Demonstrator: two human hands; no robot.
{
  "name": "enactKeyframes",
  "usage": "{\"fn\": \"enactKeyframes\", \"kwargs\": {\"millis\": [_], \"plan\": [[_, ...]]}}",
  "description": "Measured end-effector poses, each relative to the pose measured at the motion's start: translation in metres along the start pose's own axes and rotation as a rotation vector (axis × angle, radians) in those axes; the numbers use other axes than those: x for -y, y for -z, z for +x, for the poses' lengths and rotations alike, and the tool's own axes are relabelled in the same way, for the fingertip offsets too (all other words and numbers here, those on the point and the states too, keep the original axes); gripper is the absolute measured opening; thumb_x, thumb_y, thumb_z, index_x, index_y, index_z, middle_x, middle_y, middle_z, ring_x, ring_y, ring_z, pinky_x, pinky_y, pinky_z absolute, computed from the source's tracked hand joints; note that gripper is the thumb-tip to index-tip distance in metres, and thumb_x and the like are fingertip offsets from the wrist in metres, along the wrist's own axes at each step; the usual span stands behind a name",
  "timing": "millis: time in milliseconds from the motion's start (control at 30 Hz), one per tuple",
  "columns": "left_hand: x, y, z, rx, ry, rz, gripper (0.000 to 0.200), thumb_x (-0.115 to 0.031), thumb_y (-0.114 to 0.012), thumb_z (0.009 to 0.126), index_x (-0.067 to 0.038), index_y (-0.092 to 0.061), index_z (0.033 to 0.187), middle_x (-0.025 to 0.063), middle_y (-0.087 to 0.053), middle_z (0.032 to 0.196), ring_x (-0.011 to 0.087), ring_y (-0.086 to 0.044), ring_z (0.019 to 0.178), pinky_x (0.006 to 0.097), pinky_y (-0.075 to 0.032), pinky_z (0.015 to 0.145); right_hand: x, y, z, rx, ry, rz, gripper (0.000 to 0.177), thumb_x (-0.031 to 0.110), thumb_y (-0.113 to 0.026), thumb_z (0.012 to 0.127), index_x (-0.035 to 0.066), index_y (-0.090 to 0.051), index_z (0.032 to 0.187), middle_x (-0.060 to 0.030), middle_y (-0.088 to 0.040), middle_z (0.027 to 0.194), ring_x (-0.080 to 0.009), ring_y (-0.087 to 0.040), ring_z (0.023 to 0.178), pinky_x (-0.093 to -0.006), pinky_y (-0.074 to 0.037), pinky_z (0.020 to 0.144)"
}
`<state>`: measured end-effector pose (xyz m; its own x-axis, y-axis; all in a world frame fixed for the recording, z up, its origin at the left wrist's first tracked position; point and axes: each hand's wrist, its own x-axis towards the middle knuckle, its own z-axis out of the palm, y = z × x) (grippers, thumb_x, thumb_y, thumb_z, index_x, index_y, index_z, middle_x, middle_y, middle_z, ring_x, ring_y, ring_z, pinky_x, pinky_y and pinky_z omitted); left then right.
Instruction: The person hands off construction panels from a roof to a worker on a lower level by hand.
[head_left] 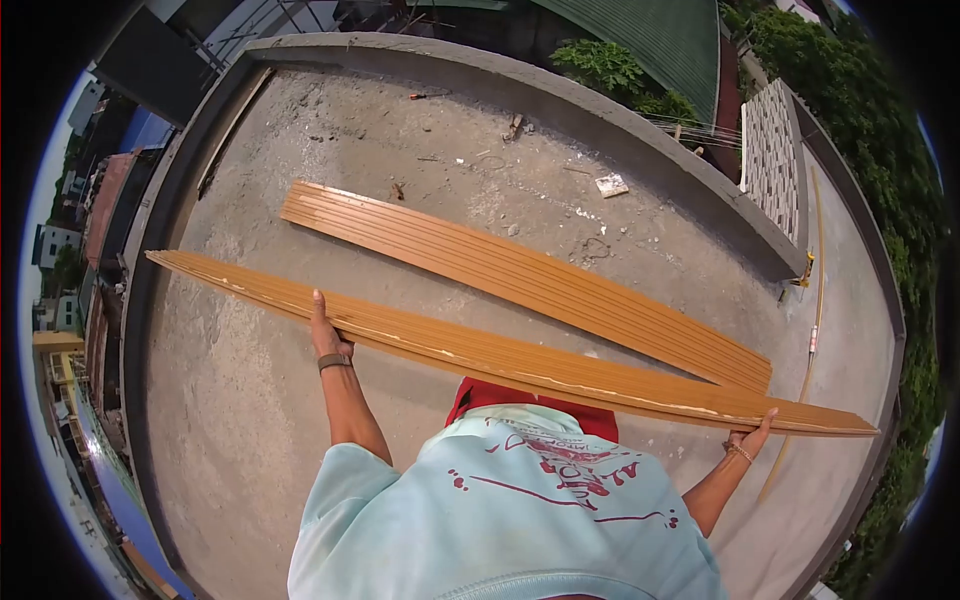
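A long brown grooved panel [480,352] spans almost the whole width in front of my body, its near edge chipped with pale marks. My left hand [327,328] grips it left of the middle, thumb over the near edge and fingers hidden underneath. Toward its right end, my right hand [750,438] holds the same edge, with the thumb up and the fingers mostly below. Beyond it, a second grooved panel [520,275] of the same brown lies slanted on the concrete floor; the held panel overlaps the view of its near right end.
A low concrete wall [560,92] bounds the rough floor [400,135]. A white scrap piece [611,185], bits of debris and wire lie beyond the panels. At right are a patterned block wall [772,160] and a yellow hose [815,290]. A thin strip [235,130] lies along the left wall.
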<state>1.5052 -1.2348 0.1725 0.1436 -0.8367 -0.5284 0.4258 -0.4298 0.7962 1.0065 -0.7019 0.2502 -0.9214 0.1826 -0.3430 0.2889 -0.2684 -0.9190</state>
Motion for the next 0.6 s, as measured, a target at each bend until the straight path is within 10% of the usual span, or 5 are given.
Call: {"fn": "enactKeyframes", "kwargs": {"millis": [600], "plan": [[-0.122,-0.047,0.06,0.022,-0.348,-0.067,0.055,-0.044,-0.058,0.086,0.0,-0.045,0.116,0.0136,-0.056,0.103,0.0243,-0.059,0.092,0.0368,-0.052,0.079,-0.086,-0.185,0.001,0.031,-0.032,0.011,0.075,0.048,-0.063,0.081,-0.001,-0.037,0.131,-0.0171,-0.045,0.129,-0.0284,-0.047,0.115,-0.041,-0.043,0.094]]}}
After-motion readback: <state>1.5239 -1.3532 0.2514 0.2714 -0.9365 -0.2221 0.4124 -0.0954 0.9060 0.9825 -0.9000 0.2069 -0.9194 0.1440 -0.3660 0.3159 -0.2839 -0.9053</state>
